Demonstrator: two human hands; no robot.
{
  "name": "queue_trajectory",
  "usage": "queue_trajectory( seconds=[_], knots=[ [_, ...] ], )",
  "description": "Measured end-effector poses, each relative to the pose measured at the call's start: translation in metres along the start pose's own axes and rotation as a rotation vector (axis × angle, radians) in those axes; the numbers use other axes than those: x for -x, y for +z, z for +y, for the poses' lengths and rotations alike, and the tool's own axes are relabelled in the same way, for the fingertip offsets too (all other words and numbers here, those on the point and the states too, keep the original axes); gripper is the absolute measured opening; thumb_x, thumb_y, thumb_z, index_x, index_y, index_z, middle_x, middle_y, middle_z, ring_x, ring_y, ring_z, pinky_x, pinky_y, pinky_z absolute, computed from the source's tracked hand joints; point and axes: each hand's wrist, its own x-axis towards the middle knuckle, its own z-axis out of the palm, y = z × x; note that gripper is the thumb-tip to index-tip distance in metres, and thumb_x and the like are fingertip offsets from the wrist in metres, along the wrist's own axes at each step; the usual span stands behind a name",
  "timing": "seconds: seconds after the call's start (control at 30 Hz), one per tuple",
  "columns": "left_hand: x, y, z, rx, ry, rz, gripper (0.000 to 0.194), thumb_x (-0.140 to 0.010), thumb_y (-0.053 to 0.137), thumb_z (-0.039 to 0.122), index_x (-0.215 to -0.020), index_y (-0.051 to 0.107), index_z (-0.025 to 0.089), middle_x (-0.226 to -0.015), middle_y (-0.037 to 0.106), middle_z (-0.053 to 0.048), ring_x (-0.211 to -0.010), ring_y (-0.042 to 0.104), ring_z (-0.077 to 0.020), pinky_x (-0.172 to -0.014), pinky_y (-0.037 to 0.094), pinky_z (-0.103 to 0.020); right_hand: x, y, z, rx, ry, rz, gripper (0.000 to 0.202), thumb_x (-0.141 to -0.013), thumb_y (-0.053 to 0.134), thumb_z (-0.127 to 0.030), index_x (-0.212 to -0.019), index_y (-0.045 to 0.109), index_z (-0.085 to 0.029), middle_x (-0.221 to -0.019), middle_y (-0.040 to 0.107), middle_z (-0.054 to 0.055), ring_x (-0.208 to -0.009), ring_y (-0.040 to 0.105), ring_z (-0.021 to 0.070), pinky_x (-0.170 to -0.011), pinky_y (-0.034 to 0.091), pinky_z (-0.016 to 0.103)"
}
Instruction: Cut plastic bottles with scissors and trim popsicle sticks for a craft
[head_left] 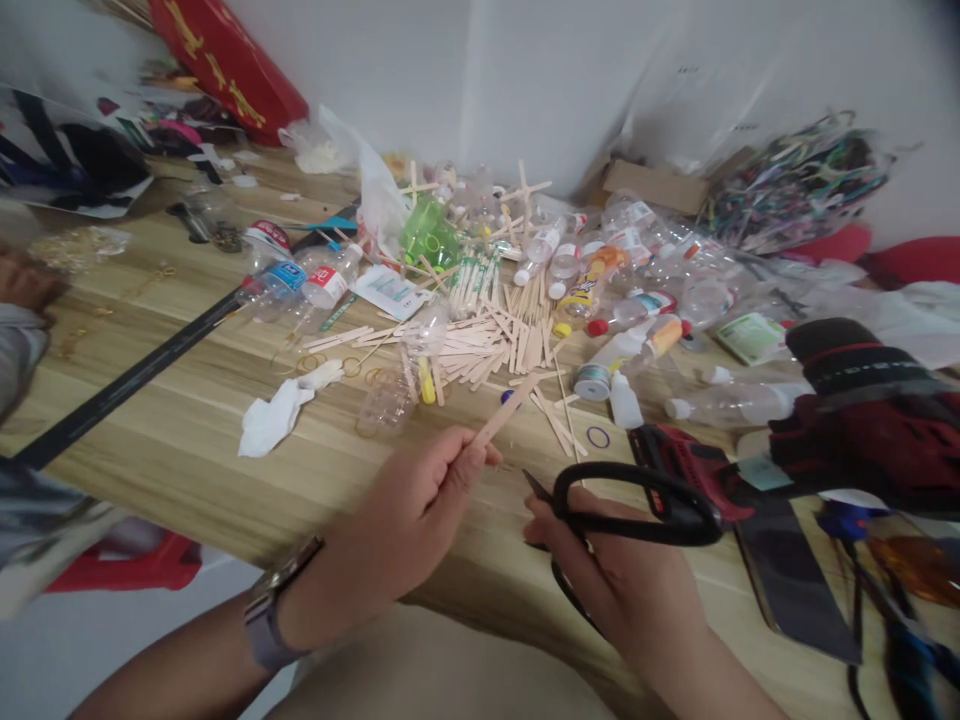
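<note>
The fingers (574, 552) of your right hand (634, 580) were curled round the black scissors (562, 500), nearest you, with one handle loop standing above the hand and a pointed tip aimed forward and to the left; how far the blades were parted you could not tell from this view. Just beyond and to the left, your left hand (424, 510) pinched the near end of a flat wooden stick (506, 412), thumb on top, its buried end hidden by the fingers. The stick was held up over the desk (195, 420), its long axis slanting away from you and to the right, so the free end pointed at the loose pile of sticks (480, 345). It looked very light and fairly stiff, dry rather than slippery, but thin enough to snap or splinter if bent hard; a pinch across its flat faces, close to one end, seemed a sound hold that left most of its length bare. The scissors looked heavier and rigid, best taken by the loops, away from the tip. Farther off, past the pile, lay crowded plastic bottles (544, 245), with a pale wall (525, 90) behind them.
</note>
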Motion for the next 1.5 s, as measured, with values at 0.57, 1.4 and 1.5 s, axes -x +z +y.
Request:
queue_trajectory(
  seconds=[0.57, 1.4, 1.5],
  knots=[
    [0.008, 0.007, 0.004, -0.461, 0.139, -0.041, 0.033, -0.102, 0.031, 0.032, -0.085, 0.056, 0.020, -0.078, 0.068, -0.003, -0.071, 0.063, -0.0174, -0.061, 0.040, -0.028, -0.011, 0.001, -0.001, 0.189, -0.099, -0.075, 0.041, -0.103, 0.037, -0.030, -0.068, 0.056, -0.020, -0.051, 0.062, 0.000, -0.044, 0.060, 0.0141, -0.043, 0.034, 0.026],
    [0.001, 0.009, -0.007, -0.866, 0.444, -0.144, 0.025, -0.093, 0.036, 0.009, -0.090, 0.059, 0.017, -0.077, 0.066, -0.006, -0.072, 0.064, -0.0221, -0.065, 0.051, -0.033, -0.014, 0.002, 0.007, -0.209, 0.147, -0.299, 0.046, -0.102, 0.037, -0.030, -0.064, 0.061, -0.019, -0.048, 0.063, 0.001, -0.040, 0.057, 0.0114, -0.041, 0.037, 0.021],
    [0.000, 0.008, -0.007, -0.861, 0.415, -0.178, 0.023, -0.093, 0.038, 0.009, -0.093, 0.059, 0.017, -0.082, 0.068, -0.006, -0.075, 0.065, -0.0215, -0.067, 0.051, -0.032, -0.015, 0.002, 0.007, -0.264, 0.179, -0.327, 0.046, -0.103, 0.035, -0.028, -0.068, 0.063, -0.018, -0.049, 0.065, 0.000, -0.039, 0.058, 0.0108, -0.041, 0.038, 0.020]
  ],
)
